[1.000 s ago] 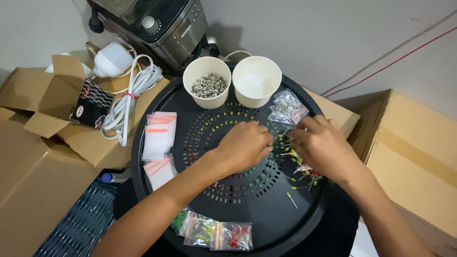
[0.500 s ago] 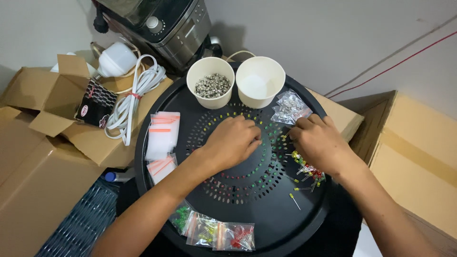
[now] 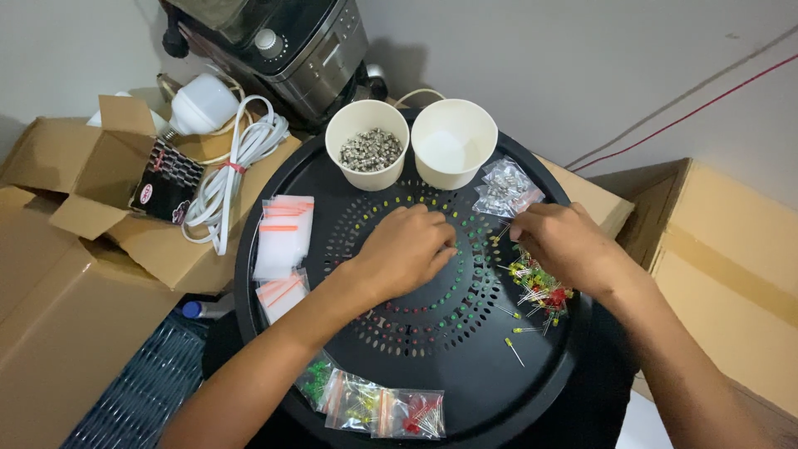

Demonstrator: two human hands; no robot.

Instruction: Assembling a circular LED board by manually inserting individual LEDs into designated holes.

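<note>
Both hands rest knuckles-up on the round black perforated tray (image 3: 291,179). Her or his left hand (image 3: 405,252) lies curled near the tray's middle, fingertips tucked under, so I cannot tell whether it pinches anything. To its right, the right hand (image 3: 565,244) sits half-closed with its fingers bent down beside the loose pile of red, yellow and green LEDs (image 3: 540,291); what the fingers grip is hidden. Rings of small coloured dots fill the tray's holes.

Two white paper cups stand touching at the far rim: one (image 3: 367,145) holds small metal pieces, the other (image 3: 454,144) looks bare inside. One clear bag of parts (image 3: 507,188) lies just beside them. Two stacks of flat zip bags (image 3: 284,237) lie at the left, and three small bags of LEDs (image 3: 374,406) sit at the near rim.
</note>
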